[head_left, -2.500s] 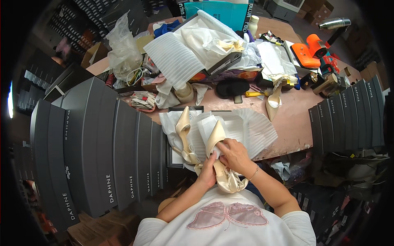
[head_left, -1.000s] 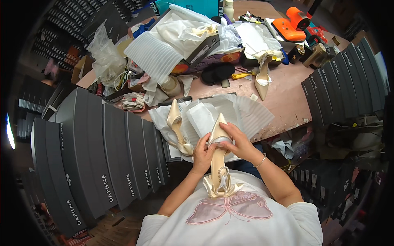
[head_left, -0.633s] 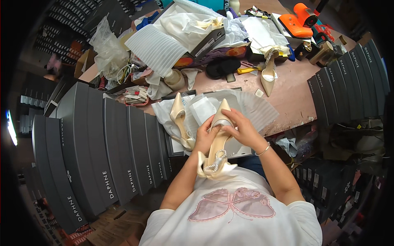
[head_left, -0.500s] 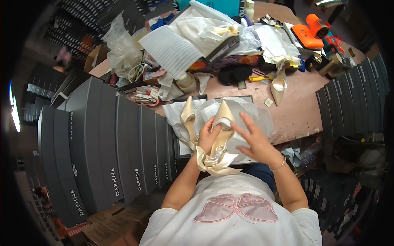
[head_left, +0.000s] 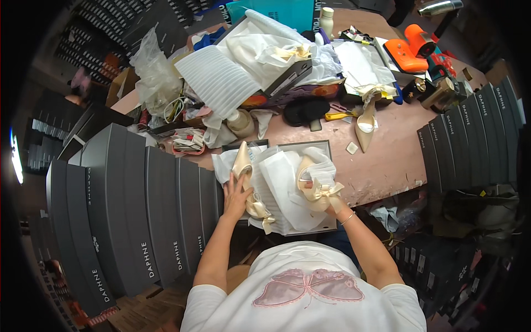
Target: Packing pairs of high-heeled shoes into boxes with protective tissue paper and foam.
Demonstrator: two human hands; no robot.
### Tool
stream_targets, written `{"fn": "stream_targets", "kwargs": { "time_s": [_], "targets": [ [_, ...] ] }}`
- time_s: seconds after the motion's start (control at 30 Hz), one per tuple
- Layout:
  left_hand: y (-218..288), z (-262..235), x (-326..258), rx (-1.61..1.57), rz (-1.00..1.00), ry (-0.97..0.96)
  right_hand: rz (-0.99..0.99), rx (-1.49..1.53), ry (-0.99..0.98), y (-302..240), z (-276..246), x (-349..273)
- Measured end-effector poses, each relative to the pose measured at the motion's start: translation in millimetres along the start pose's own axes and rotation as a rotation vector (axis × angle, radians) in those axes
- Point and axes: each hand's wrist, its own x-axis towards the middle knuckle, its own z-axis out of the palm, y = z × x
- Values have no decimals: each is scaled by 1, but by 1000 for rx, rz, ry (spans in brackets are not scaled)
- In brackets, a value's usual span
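Observation:
A cream pointed-toe pump [head_left: 242, 161] lies on white paper at the left side of an open grey shoebox [head_left: 330, 149]. My left hand [head_left: 235, 198] is over its middle, fingers around its sides. The matching pump [head_left: 305, 167], with a satin bow [head_left: 323, 193] at its heel end, rests at the right side of the box. Under the bow my right hand [head_left: 333, 211] grips that shoe's heel end, most of its fingers hidden. White tissue paper [head_left: 285, 185] spreads between the two shoes.
Stacked dark shoeboxes stand left [head_left: 119, 216] and right [head_left: 473, 133]. Another cream pump [head_left: 365, 128] lies farther back, near yellow-handled scissors [head_left: 338, 116] and a black pad [head_left: 306, 110]. Behind are a paper-filled box [head_left: 287, 76] and an orange tool [head_left: 406, 55].
The bow pump has passed from my left hand to my right and come down onto the paper at the box's right. My left hand has moved left onto the other pump.

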Motion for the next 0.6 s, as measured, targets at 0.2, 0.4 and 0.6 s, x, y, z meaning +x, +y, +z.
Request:
{"fn": "stream_targets", "kwargs": {
  "time_s": [0.2, 0.4, 0.6],
  "targets": [
    [30, -77, 7, -187, 80, 232, 1, 338, 218, -88, -90, 38],
    [84, -167, 7, -1271, -91, 212, 362, 755, -171, -147, -152, 65],
    [110, -154, -2, -1414, 14, -64, 211, 671, -205, -172, -148, 50]
  ]
}}
